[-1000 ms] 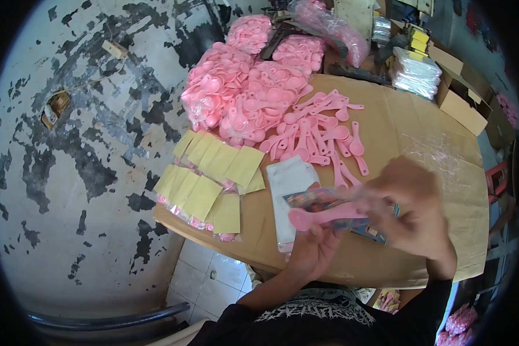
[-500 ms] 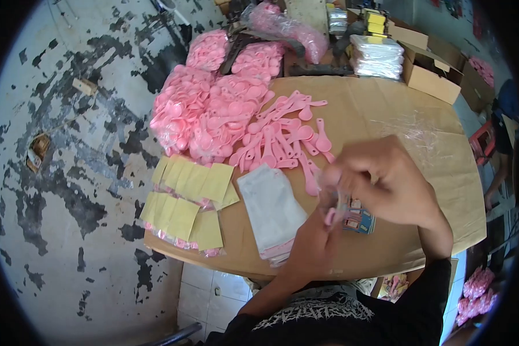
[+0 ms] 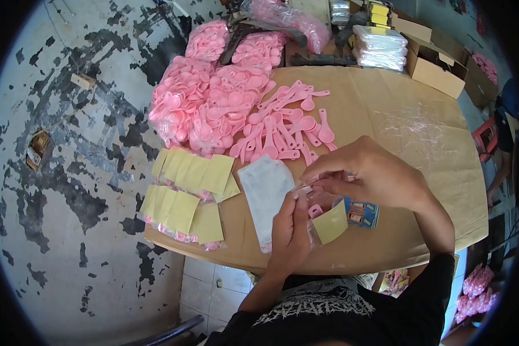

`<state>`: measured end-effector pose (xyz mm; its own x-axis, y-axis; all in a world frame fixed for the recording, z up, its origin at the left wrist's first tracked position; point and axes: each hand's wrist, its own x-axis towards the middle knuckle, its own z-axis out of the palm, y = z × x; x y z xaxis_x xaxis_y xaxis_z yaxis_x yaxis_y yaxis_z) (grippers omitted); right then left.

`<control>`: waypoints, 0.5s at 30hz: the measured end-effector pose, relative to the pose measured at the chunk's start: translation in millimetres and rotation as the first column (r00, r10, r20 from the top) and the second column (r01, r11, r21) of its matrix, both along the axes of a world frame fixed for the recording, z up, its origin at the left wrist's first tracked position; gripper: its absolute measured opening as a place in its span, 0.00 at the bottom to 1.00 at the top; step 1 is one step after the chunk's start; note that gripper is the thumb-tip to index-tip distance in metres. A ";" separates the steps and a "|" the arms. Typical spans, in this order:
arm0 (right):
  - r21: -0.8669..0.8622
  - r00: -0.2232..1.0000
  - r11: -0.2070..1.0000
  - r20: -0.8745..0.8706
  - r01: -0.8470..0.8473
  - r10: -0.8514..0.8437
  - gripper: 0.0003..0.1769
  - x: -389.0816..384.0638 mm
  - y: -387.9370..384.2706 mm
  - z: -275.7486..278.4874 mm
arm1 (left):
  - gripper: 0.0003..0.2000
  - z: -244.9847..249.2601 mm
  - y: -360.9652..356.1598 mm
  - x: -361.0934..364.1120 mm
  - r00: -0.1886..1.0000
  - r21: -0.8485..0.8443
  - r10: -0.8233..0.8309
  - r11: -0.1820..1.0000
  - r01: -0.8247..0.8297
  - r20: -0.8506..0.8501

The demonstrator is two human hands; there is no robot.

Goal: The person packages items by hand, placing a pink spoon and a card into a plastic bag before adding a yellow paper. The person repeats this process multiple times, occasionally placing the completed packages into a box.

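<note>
Between my hands is a small clear plastic bag [image 3: 327,203] holding a pink spoon [image 3: 315,211], mostly hidden, and a yellow card [image 3: 331,224]. My left hand [image 3: 290,230] pinches the bag's upper edge from the left. From above and the right, my right hand [image 3: 372,176] pinches the same edge, fingertips close to the left ones. Under the left hand lies a stack of clear flat bags [image 3: 265,193]. Printed blue cards [image 3: 363,213] sit beneath the right hand. A pile of loose pink spoons [image 3: 282,130] spreads beyond both hands.
Filled bags with yellow cards [image 3: 181,213] lie in two rows at left. Large bags of pink spoons [image 3: 207,104] stand behind them. Plastic threads [image 3: 412,132] lie on the brown table covering [image 3: 438,196]. An open carton [image 3: 435,69] and packed plastic bags [image 3: 380,49] are at the back.
The right hand has come down and turned, its fingertips now meeting the left ones at the bag's edge. The left hand has moved slightly left. The bag's yellow card now shows.
</note>
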<state>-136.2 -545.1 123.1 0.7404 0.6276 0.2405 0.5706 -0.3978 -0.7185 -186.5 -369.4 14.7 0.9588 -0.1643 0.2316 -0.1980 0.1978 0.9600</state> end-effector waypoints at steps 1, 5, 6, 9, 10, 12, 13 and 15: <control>-0.028 1.000 1.000 -0.013 0.008 -0.009 0.14 -2.1 3.4 1.1 | 0.15 1.8 0.0 0.0 0.998 0.050 0.055 0.997 -0.056 0.023; -0.117 0.761 0.984 0.648 0.131 -0.025 0.12 3.9 11.3 -20.9 | 0.15 16.4 -4.2 3.1 0.991 0.049 0.131 0.990 -0.131 0.018; -0.129 0.729 0.981 0.684 0.144 -0.017 0.12 5.0 11.3 -24.4 | 0.15 16.7 -5.2 3.1 0.993 -0.002 0.119 0.993 -0.119 -0.017; -0.157 0.645 0.973 0.764 0.167 0.013 0.11 10.5 10.1 -32.2 | 0.16 25.7 0.8 0.8 0.995 -0.042 0.046 0.998 -0.049 -0.084; -0.167 0.620 0.971 0.784 0.171 0.025 0.11 12.1 9.7 -34.1 | 0.16 21.3 1.7 3.0 0.998 0.026 0.035 0.999 -0.033 -0.048; -0.126 0.658 0.979 0.753 0.159 -0.010 0.10 13.1 10.9 -36.7 | 0.16 9.6 3.9 9.8 1.000 0.161 0.005 0.987 -0.009 0.022; -0.106 0.675 0.983 0.737 0.153 -0.026 0.10 13.8 11.2 -37.4 | 0.16 10.7 4.4 10.4 1.000 0.234 -0.006 0.972 0.000 0.027; -0.118 0.691 0.981 0.722 0.152 -0.020 0.10 16.1 10.4 -40.3 | 0.16 14.1 7.1 11.8 0.999 0.377 -0.034 0.926 0.018 0.038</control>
